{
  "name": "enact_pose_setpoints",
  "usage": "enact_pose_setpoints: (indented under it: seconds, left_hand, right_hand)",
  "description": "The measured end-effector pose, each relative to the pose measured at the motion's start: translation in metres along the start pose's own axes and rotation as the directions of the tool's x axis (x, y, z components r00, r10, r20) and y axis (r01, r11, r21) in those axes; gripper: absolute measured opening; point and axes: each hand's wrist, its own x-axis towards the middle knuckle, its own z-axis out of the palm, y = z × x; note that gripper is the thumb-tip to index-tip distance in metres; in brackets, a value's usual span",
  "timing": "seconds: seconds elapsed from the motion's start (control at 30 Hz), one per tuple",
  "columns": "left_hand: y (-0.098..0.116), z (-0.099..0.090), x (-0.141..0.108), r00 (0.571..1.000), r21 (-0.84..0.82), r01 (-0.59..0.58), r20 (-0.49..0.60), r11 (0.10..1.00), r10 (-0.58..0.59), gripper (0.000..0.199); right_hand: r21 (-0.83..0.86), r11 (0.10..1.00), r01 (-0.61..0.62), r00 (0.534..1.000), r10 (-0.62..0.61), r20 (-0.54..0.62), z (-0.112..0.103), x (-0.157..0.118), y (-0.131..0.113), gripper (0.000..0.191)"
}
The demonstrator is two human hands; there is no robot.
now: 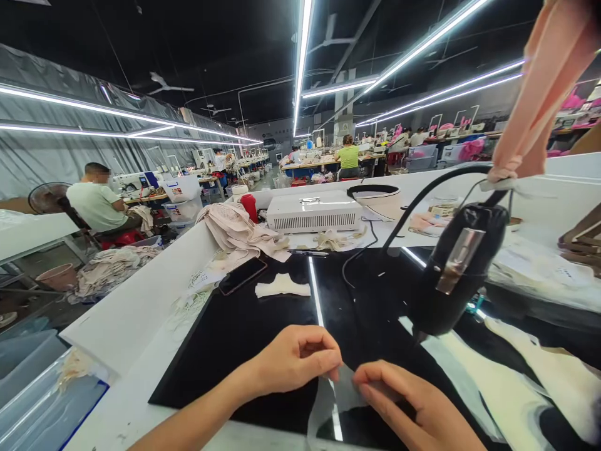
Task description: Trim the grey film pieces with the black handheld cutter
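Near the front edge of the black board (211,357) on the counter (119,410), a clear film (348,383) sits between the left hand (298,357), its grip nearly closed at the film's far end, and the right hand (408,401), its grip slightly parted at the right edge; whether either has hold of it, I cannot tell. Beyond lies a cream piece (283,286), with a phone (243,275) at the board's far left corner and a black tool (469,263) hanging over its right side.
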Motion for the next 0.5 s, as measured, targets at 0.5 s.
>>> enact_pose_setpoints:
  seconds: [0.5]
  left_hand:
    - [-0.035,-0.009,-0.007,0.934,0.652,-0.304,0.060,0.695,0.353,0.022]
  right_hand:
    - [-0.671,0.722,0.168,0.945,-0.311,-0.098,-0.016,-0.019,0.001,0.025]
